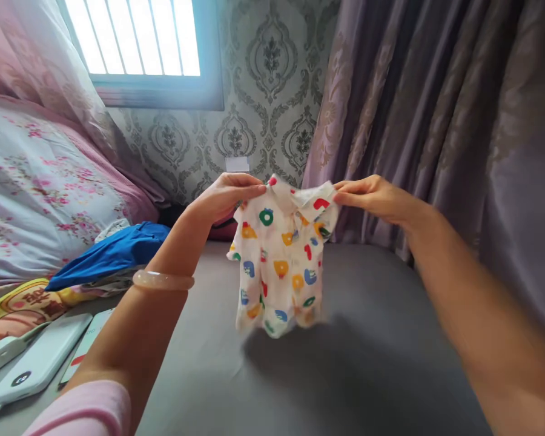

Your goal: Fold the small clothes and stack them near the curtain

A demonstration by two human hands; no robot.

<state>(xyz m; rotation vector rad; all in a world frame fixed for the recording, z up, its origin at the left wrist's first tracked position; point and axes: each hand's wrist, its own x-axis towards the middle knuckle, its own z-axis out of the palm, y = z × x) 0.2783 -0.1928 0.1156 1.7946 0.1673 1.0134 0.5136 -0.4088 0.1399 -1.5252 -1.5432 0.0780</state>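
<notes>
Shirt (279, 266): hangs above the bed (195, 381), short of its far edge
Left hand (229, 192): fingers pinching one top corner
Right hand (370, 197): fingers pinching the other
Blue cloth (113, 251): near the bed's far left corner

I register one barred window (138, 37) at the upper left; its panes are overexposed, with a bluish glow across the lower frame (163, 95). Behind it, at upper centre, I identify a wall (267, 115) papered in a grey damask pattern. A mauve curtain (418, 121) with pale motifs hangs in folds along the right side. A pink curtain (40, 54) occupies the upper left corner. Below centre, I observe a flat grey surface (372, 290), partly shadowed.
</notes>
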